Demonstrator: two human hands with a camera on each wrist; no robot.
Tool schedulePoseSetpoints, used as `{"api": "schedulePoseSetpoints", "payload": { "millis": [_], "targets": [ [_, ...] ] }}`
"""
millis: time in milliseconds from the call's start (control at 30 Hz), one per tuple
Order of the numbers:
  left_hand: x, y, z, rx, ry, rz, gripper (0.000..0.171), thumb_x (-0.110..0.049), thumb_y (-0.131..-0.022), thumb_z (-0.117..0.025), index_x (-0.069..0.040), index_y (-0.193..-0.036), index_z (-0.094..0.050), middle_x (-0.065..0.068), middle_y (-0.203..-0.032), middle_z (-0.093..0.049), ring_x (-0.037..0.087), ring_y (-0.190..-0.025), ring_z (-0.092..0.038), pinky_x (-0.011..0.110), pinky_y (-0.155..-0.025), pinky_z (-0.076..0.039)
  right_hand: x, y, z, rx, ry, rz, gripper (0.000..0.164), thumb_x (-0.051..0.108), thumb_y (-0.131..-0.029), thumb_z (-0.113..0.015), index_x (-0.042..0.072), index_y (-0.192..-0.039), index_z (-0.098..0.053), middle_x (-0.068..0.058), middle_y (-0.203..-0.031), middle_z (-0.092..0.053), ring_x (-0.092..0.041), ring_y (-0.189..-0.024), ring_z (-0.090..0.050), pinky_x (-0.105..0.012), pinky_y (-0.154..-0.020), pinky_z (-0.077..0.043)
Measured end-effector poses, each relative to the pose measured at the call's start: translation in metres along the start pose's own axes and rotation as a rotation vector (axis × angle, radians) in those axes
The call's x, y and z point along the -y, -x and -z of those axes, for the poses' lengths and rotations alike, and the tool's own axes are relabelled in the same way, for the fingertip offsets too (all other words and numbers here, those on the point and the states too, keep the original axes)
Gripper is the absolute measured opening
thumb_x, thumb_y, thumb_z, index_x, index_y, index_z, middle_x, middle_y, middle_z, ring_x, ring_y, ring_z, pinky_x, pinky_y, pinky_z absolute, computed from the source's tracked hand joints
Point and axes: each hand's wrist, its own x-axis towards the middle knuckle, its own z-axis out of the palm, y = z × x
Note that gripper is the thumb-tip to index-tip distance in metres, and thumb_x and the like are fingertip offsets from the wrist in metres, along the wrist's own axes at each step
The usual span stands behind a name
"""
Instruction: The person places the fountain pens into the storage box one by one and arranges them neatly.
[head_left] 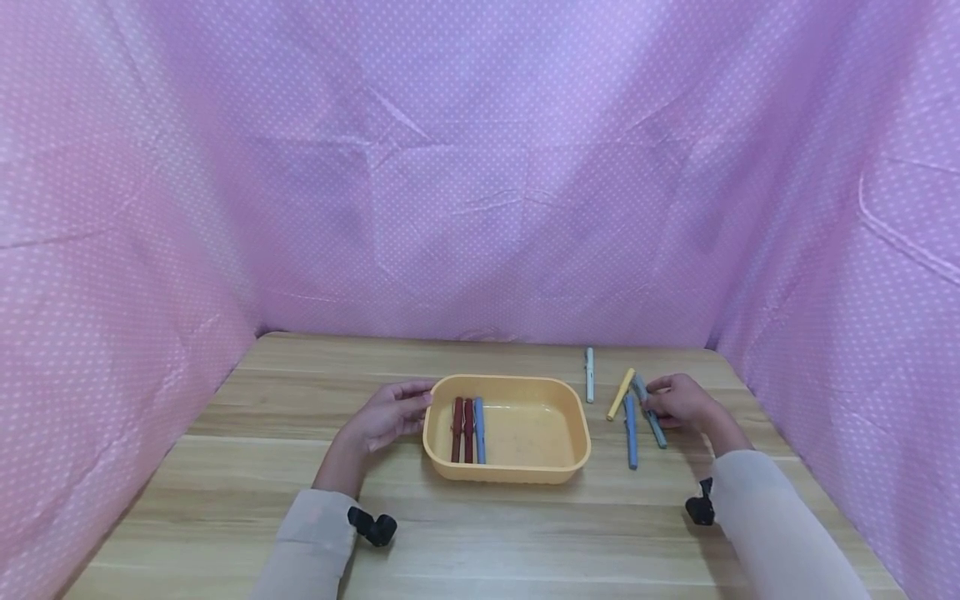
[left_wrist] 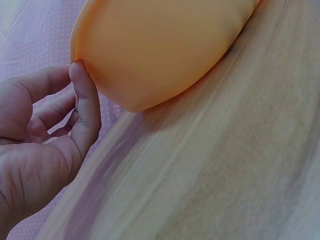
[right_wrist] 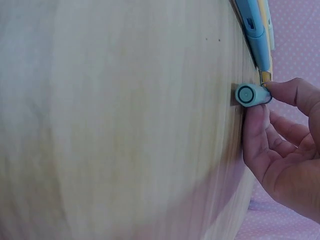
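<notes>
A yellow plastic basket [head_left: 536,477] sits on the table with two dark red pens [head_left: 468,429] and a blue pen [head_left: 480,431] lying side by side in its left part. My left hand [head_left: 393,412] pinches the basket's left rim between thumb and finger; the left wrist view shows the fingertips on the basket's edge [left_wrist: 150,55]. To the right of the basket, my right hand [head_left: 678,402] grips a grey-green pen [head_left: 657,430] by its middle. In the right wrist view that pen's round end [right_wrist: 246,94] faces the camera, between thumb and fingers.
Beside the gripped pen lie another blue pen [head_left: 631,433] and a yellow pen [head_left: 620,394], close together. A pale white-green pen [head_left: 589,375] lies farther back. Pink dotted cloth [head_left: 480,167] hangs around the wooden table [head_left: 480,542].
</notes>
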Motion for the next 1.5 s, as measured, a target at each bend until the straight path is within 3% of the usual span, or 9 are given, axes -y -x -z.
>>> {"api": "schedulePoseSetpoints", "payload": {
  "millis": [200, 533, 833, 1133, 1500],
  "targets": [
    [-0.001, 0.0, -0.001, 0.001, -0.003, 0.006, 0.047, -0.007, -0.104, -0.058, 0.008, -0.147, -0.046, 0.016, -0.12, -0.066, 0.019, -0.093, -0.066, 0.033, -0.083, -0.059, -0.006, 0.0, 0.004, -0.009, 0.001, 0.009, 0.052, 0.003, -0.095, -0.061, -0.02, -0.138, -0.045, -0.013, -0.098, -0.066, -0.017, -0.085, -0.064, -0.036, -0.076, -0.061],
    [0.0, -0.002, 0.0, 0.003, -0.007, 0.01, 0.048, -0.008, -0.104, -0.059, 0.007, -0.148, -0.046, 0.01, -0.116, -0.066, 0.016, -0.09, -0.066, 0.032, -0.081, -0.059, 0.004, 0.006, 0.01, 0.001, 0.024, 0.047, 0.048, 0.006, -0.098, -0.06, -0.02, -0.137, -0.047, -0.003, -0.08, -0.054, -0.018, -0.082, -0.056, -0.034, -0.075, -0.058],
    [0.0, -0.002, 0.001, -0.001, -0.002, 0.011, 0.049, -0.008, -0.104, -0.059, 0.008, -0.148, -0.045, 0.011, -0.116, -0.066, 0.016, -0.09, -0.066, 0.032, -0.082, -0.059, 0.018, 0.01, 0.011, 0.013, 0.062, 0.136, 0.048, 0.004, -0.097, -0.058, -0.022, -0.136, -0.045, -0.018, -0.097, -0.065, -0.017, -0.077, -0.056, -0.033, -0.068, -0.054],
    [0.001, -0.001, 0.0, 0.007, -0.004, 0.005, 0.047, -0.006, -0.104, -0.058, 0.008, -0.147, -0.045, 0.014, -0.121, -0.066, 0.017, -0.091, -0.066, 0.034, -0.083, -0.059, 0.034, 0.013, 0.007, 0.052, 0.052, 0.144, 0.048, 0.005, -0.099, -0.058, -0.019, -0.138, -0.044, -0.018, -0.099, -0.067, -0.018, -0.08, -0.06, -0.045, -0.078, -0.058],
    [0.0, 0.002, -0.002, 0.001, -0.009, 0.001, 0.047, -0.006, -0.104, -0.057, 0.009, -0.147, -0.046, 0.019, -0.125, -0.064, 0.018, -0.092, -0.066, 0.033, -0.083, -0.059, 0.053, 0.015, -0.004, 0.089, 0.048, 0.195, 0.048, 0.005, -0.1, -0.058, -0.017, -0.14, -0.044, -0.027, -0.114, -0.065, -0.027, -0.095, -0.066, -0.044, -0.082, -0.061]
  ]
}}
